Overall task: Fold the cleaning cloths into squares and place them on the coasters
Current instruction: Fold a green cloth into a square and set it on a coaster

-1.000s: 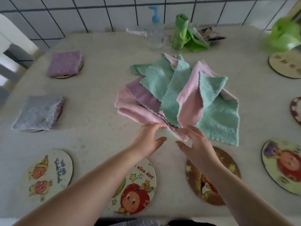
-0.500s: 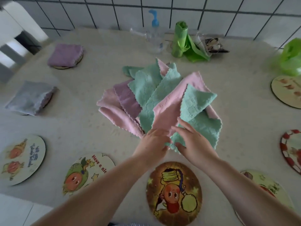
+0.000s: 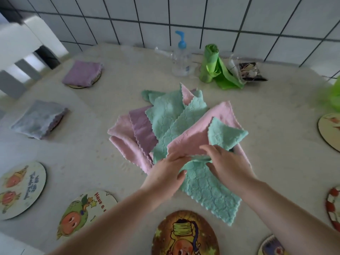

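Both hands at cloth pile, table centre. L hand fingers grip mint cloth by its edge; R hand fingers lie straight on it. Brown coaster just below, bare.

table, pale, against tiled wall | centre: cloth pile | left: purple folded cloth and grey folded cloth, each on a coaster | near and right edges: bare coasters | back: pump bottle, green bag roll, packet
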`<state>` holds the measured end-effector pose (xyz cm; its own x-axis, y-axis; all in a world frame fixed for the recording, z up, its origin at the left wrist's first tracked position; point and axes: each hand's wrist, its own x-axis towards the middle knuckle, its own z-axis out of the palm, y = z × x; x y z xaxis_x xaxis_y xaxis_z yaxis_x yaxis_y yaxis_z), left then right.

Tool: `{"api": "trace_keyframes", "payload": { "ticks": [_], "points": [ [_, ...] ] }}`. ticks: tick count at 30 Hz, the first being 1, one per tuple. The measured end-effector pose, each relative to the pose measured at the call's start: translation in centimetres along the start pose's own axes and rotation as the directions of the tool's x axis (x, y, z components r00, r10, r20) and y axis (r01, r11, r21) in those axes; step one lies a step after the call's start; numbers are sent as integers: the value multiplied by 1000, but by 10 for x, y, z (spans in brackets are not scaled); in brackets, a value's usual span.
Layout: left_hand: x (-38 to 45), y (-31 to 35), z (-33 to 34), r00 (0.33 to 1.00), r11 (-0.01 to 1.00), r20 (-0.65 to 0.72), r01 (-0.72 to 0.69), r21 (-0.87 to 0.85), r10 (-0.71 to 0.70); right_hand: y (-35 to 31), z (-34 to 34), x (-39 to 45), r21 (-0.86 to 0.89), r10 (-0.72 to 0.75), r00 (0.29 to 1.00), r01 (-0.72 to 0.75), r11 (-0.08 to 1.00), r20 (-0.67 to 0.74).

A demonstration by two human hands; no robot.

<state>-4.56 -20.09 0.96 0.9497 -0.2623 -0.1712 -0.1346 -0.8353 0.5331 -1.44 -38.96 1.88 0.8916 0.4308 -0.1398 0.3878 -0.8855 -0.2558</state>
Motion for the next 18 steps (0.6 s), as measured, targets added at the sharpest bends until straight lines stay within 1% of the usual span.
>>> {"api": "trace_keyframes", "payload": {
  "ticks": [3,6,8,12,15,18],
  "points": [
    [6,2,-9,994,998,-92,-57,-19,55,17,-5,-1,-20,21,999,-22,1000,-40],
    [7,1,-23,968,988,-202,-157,-11,151,23,-21,-9,-34,106,993,-108,994,-45],
    [5,-3,-35,946,979,-262,-204,-27,190,24,-32,-17,-41,158,985,-161,986,-68],
    [-3,-17,-63,906,963,-362,-259,-71,217,19,-54,-29,-60,220,968,-228,972,-118],
    [-14,-29,-84,875,953,-433,-286,-96,219,2,-71,-33,-42,204,957,-217,975,-206],
    [-27,-38,-105,852,948,-495,-279,-155,170,-21,-84,-31,-8,170,943,-179,984,-286]
  ]
}}
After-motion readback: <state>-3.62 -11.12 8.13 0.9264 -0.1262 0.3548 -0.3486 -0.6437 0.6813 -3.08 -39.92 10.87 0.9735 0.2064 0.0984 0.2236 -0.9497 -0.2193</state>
